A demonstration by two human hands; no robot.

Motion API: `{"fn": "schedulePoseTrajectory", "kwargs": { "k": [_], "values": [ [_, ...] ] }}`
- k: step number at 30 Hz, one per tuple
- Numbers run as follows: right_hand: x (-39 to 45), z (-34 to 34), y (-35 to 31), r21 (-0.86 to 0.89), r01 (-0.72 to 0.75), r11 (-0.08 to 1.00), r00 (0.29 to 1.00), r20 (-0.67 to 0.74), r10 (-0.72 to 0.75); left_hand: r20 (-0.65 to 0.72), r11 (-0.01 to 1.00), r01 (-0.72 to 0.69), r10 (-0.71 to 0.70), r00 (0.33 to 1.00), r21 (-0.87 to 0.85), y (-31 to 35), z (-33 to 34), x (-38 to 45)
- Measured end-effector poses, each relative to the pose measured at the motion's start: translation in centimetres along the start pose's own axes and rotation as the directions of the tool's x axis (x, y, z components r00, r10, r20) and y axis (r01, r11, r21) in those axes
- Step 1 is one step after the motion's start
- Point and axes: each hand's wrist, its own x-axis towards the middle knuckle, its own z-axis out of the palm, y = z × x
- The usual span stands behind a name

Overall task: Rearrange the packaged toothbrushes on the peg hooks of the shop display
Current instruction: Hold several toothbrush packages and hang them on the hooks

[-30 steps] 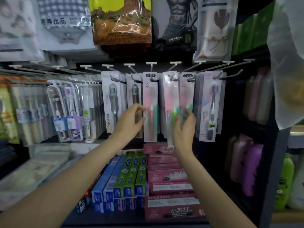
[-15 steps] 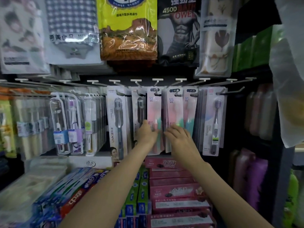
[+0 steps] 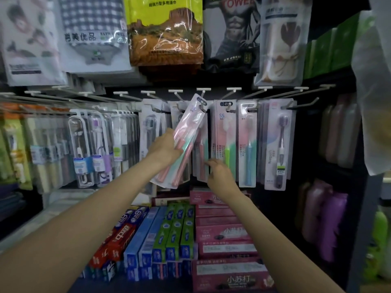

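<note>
My left hand (image 3: 164, 150) grips a pink toothbrush pack (image 3: 186, 136) and holds it tilted, bottom swung left, its top hole close to a peg hook (image 3: 203, 103). Whether the pack hangs on the hook I cannot tell. My right hand (image 3: 220, 173) pinches the lower edge of the pink packs (image 3: 201, 159) still hanging behind it. To the right hang a pink-and-green toothbrush pack (image 3: 225, 140), a blue-handled one (image 3: 247, 144) and a purple-bristled one (image 3: 279, 144). Grey toothbrush packs (image 3: 149, 127) hang to the left.
Clear-cased toothbrushes (image 3: 93, 144) fill the hooks at the left. Bagged towels (image 3: 167, 30) hang above the hook row. Toothpaste boxes (image 3: 175, 233) and pink boxes (image 3: 224, 235) are stacked on the shelf below. Bottles (image 3: 325, 212) stand in the dark bay at the right.
My left hand has taken hold of a pink pack and swung it out, tilted to the left. My right hand dropped to the lower edge of the packs behind. The camera dipped slightly.
</note>
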Motion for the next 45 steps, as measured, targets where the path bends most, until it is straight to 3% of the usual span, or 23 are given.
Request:
{"fn": "schedulePoseTrajectory", "kwargs": {
  "k": [5,8,12,14,16,18,19,22,25,32,36,40,45],
  "values": [
    [-0.2,-0.5,-0.5,0.245,-0.15,0.958,0.989,0.031,0.147,0.006,0.999,-0.002,0.003,1.0,-0.05,-0.3,0.1,-0.1],
    [-0.4,-0.7,-0.9,0.277,-0.208,0.938,0.978,0.077,0.194,0.008,0.999,-0.005,0.005,1.0,-0.045,-0.4,0.0,-0.1],
    [-0.9,-0.8,-1.6,0.407,-0.128,0.904,0.985,-0.058,0.166,0.066,0.995,-0.097,0.099,0.993,-0.04,-0.5,-0.4,-1.1],
    [-1.1,-0.7,-2.2,0.423,-0.04,0.905,0.974,-0.186,0.13,-0.065,0.979,-0.194,0.19,0.98,-0.066,-1.2,-0.7,-2.0],
    [-1.2,-0.4,-2.3,0.337,0.043,0.941,0.954,-0.293,0.061,-0.324,0.947,-0.315,0.281,0.903,-0.057,-2.4,-0.9,-2.8],
    [-1.1,0.1,-2.8,0.23,0.13,0.964,0.938,-0.343,-0.045,-0.487,0.954,-0.299,0.268,0.831,0.015,-3.8,-1.2,-3.3],
    [-1.0,0.4,-3.1,0.175,0.174,0.969,0.936,-0.336,-0.107,-0.512,0.974,-0.228,0.203,0.835,0.014,-4.6,-1.2,-3.2],
    [0.3,1.5,-4.1,0.097,0.188,0.977,0.973,-0.157,-0.171,-0.335,0.988,-0.009,-0.043,0.941,-0.151,-5.5,-1.0,-2.5],
    [2.3,2.7,-4.5,0.217,-0.074,0.973,0.997,-0.003,0.077,-0.157,0.94,0.104,-0.162,0.974,-0.326,-5.5,-0.2,-1.6],
    [5.5,3.2,-6.2,0.412,-0.337,0.846,0.939,0.088,0.331,-0.182,0.956,0.057,-0.113,0.977,-0.286,-7.0,-0.9,-0.6],
    [5.4,4.1,-7.1,0.47,-0.371,0.801,0.918,0.058,0.391,-0.201,0.979,0.019,-0.06,0.978,-0.202,-8.6,-2.1,-0.3],
    [3.1,3.6,-7.6,0.439,-0.297,0.848,0.937,-0.037,0.347,-0.214,0.982,-0.046,0.005,0.977,-0.183,-9.5,-2.8,-0.3],
    [1.2,-2.0,-6.9,0.266,-0.248,0.931,0.948,-0.129,0.29,-0.185,0.985,-0.012,-0.02,0.983,-0.171,-8.8,-2.8,-1.0]
  ]
}}
